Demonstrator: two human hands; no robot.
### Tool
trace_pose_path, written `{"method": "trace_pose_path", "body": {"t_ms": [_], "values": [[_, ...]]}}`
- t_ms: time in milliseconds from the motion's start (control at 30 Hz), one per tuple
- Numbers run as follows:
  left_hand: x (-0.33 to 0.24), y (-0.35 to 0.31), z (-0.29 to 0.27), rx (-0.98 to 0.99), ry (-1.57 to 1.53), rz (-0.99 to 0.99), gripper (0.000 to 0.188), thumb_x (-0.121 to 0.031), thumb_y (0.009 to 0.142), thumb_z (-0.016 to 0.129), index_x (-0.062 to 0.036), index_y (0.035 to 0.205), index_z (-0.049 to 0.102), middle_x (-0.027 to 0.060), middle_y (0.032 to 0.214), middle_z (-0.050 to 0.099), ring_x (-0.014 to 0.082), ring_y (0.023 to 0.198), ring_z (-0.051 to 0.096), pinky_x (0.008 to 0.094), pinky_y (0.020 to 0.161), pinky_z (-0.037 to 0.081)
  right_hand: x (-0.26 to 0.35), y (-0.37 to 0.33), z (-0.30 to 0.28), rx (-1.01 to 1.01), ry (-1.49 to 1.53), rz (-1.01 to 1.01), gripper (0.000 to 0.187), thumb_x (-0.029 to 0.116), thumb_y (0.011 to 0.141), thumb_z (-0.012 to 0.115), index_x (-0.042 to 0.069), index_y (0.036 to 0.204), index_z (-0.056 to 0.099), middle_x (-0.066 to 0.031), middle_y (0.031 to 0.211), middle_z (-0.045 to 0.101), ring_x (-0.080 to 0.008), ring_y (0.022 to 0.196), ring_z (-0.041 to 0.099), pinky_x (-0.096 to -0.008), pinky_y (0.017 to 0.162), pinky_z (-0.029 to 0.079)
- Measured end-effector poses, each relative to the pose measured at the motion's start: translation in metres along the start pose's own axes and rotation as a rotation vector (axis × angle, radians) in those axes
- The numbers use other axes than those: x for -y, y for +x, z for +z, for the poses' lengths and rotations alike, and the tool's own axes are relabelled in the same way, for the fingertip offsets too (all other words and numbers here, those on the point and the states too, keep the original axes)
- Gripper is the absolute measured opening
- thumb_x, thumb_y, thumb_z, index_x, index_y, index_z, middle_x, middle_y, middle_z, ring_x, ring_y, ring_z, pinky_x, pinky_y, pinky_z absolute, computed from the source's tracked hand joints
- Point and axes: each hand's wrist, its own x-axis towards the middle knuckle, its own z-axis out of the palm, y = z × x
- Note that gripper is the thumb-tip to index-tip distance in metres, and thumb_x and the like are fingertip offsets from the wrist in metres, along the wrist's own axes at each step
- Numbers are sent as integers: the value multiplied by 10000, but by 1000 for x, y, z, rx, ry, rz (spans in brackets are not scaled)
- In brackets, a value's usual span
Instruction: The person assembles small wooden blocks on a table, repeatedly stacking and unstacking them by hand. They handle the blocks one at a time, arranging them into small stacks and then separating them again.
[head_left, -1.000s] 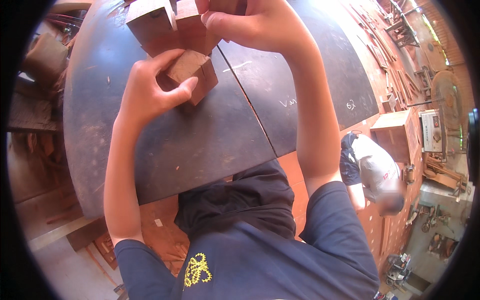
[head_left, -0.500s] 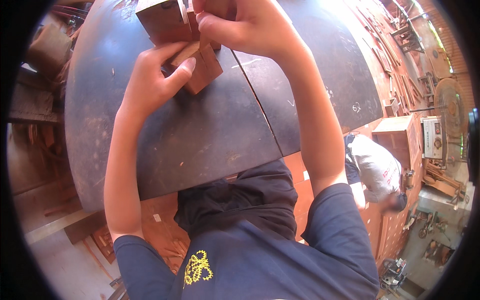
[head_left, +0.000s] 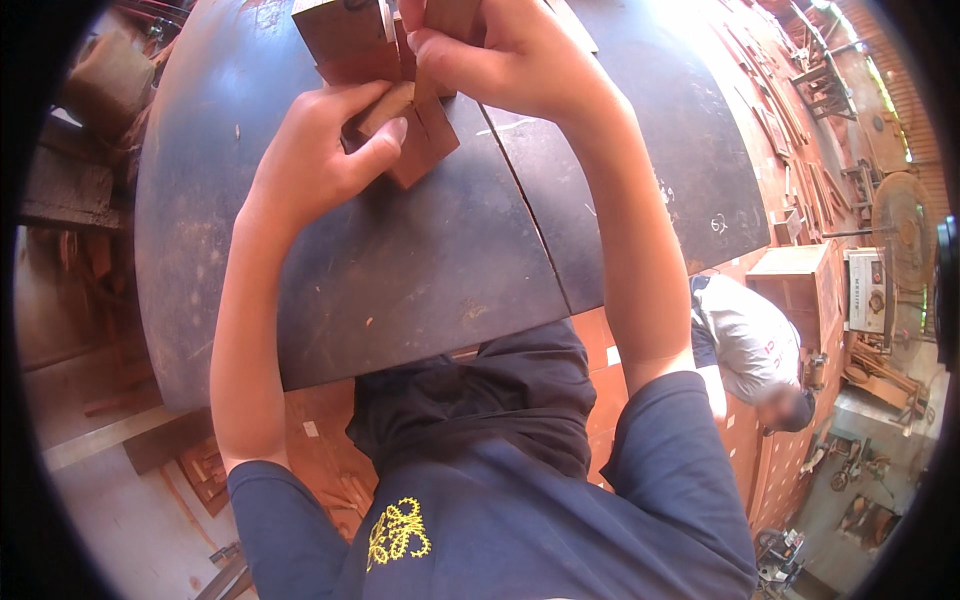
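At the top of the view, both my hands work on reddish-brown wooden pieces over a dark tabletop [head_left: 430,290]. My left hand [head_left: 320,155] is closed round a wooden block [head_left: 425,150], thumb on its near side and fingers partly behind it. A pale, lighter face shows on this block beside the thumb. My right hand [head_left: 515,65] pinches a smaller wooden piece [head_left: 453,18] just above and to the right of the block; its upper part is cut off by the frame. A larger brown wooden block [head_left: 345,42] stands just beyond my left fingers.
A narrow seam [head_left: 525,200] crosses the tabletop, and its front edge runs close to my lap. To the right, another person [head_left: 745,340] bends beside a wooden cabinet [head_left: 800,265]. Long wooden strips [head_left: 745,80] lie at the far right.
The view has shifted slightly, so hands, blocks and table sit a little further right. More of the piece in my right hand shows. The other person's head is lower.
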Motion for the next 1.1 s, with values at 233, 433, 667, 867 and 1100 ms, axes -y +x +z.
{"method": "trace_pose_path", "body": {"t_ms": [233, 433, 667, 867, 1100], "values": [[15, 0, 3, 1, -52, -60, 432, -280, 869, 644, 52, 1144, 674, 202, 862, 698, 227, 749, 654, 327, 720, 521, 4, 0, 2, -19, 13, 100, 140, 70, 799, 572, 14, 925, 595, -98, 831, 642, -203, 755, 644, -338, 685, 510], [16, -2, 1, 23, -127, -160, 430, -268, 880, 638, 63, 1152, 671, 172, 870, 709, 189, 767, 648, 316, 733, 524, -10, 0, 9, -35, -35, -19, 191, 135, 822, 608, 20, 974, 600, -141, 813, 684, -277, 753, 666, -386, 694, 526], [16, -1, 4, 10, -150, -141, 404, -235, 915, 610, 65, 1180, 660, 138, 853, 701, 168, 742, 635, 304, 687, 525, -10, 3, 12, -23, -91, -68, 189, 141, 847, 621, 13, 980, 583, -155, 841, 696, -306, 781, 677, -393, 715, 531], [19, 0, 1, 41, -260, -282, 404, -248, 931, 603, 61, 1184, 668, 72, 810, 659, 116, 660, 586, 251, 518, 479, -15, 6, 17, -49, -46, -88, 193, 156, 848, 630, 30, 990, 596, -152, 818, 691, -308, 759, 674, -395, 700, 529], [18, 0, 1, 46, -159, -170, 392, -237, 935, 579, 61, 1176, 663, 127, 816, 670, 159, 734, 602, 308, 696, 503, -5, -3, -3, 65, -32, -33, 159, 176, 803, 652, 49, 889, 613, -138, 825, 668, -273, 733, 636, -384, 668, 503]]}}
